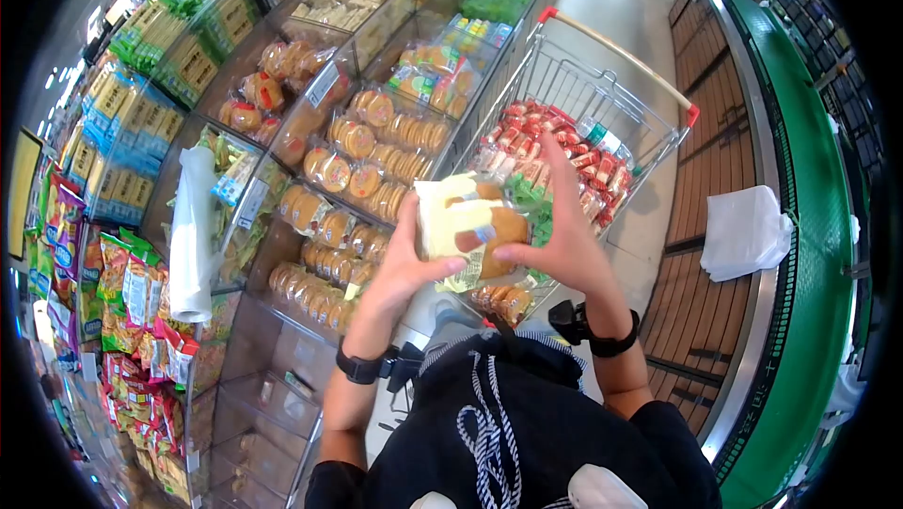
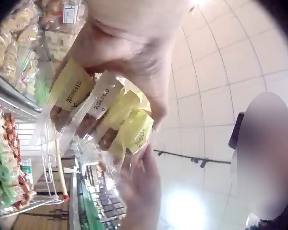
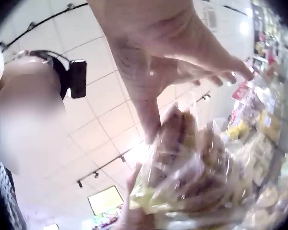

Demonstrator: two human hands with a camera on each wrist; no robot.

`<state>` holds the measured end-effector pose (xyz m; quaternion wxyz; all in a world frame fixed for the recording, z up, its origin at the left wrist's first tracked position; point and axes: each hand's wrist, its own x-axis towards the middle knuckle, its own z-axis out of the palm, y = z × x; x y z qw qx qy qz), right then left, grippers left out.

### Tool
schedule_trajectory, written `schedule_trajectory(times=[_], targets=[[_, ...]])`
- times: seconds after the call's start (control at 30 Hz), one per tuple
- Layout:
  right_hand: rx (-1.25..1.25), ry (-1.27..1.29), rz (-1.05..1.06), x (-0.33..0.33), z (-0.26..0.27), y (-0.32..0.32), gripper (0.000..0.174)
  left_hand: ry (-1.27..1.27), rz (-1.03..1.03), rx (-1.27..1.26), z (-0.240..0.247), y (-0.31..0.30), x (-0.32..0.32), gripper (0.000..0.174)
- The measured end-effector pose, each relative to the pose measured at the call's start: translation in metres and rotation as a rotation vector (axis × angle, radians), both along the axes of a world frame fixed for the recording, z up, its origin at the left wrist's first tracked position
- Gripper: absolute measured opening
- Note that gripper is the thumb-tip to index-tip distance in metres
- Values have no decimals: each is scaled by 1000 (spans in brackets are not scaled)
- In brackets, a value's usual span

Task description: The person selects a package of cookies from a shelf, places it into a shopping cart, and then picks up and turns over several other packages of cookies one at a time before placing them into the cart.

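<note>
Several wrapped bread rolls (image 1: 475,227), in clear film with pale yellow ends, are held together in front of the body. My left hand (image 1: 400,269) grips them from the left, its thumb across the near side. Stamped dates show on the yellow pack ends (image 2: 103,98) in the left wrist view. From the right, my right hand (image 1: 572,250) touches the rolls with its thumb, while its fingers stretch straight away from them. In the right wrist view the brown rolls (image 3: 182,163) lie under that thumb, and a wide gap separates the fingers from them.
Beyond the hands stands a shopping cart (image 1: 616,86) with red-wrapped snacks (image 1: 602,170) inside. Clear bins of packaged biscuits (image 1: 353,137) line the left side, with a plastic bag roll (image 1: 193,236) nearer. At the right, white bags (image 1: 745,231) hang by a slatted shelf (image 1: 701,293).
</note>
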<state>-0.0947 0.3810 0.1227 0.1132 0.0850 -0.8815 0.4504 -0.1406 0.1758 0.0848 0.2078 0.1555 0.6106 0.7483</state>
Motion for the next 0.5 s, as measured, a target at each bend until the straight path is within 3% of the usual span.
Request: schedule_trajectory(times=[0.07,0.17,0.23,0.3,0.33,0.43,0.5], targets=[[448,4,98,5,15,2,114,178,-135,-186,0,-6,-5,96],[379,-201,418,-1,5,3,114,447,-326,-479,6,-9,-8,99],[-23,-407,581,-4,-12,5,112,375,-443,-514,19,-10,-8,95],[-397,-595,660,-2,-34,6,115,-19,-385,-332,3,-14,-11,87],[-402,-563,673,1,-51,6,117,-108,-456,-345,2,-20,-13,74],[-752,-668,696,13,-78,5,116,-310,-384,-387,9,-32,-16,68],[-976,-668,618,21,-81,4,107,-421,-298,-91,11,-42,-13,77]])
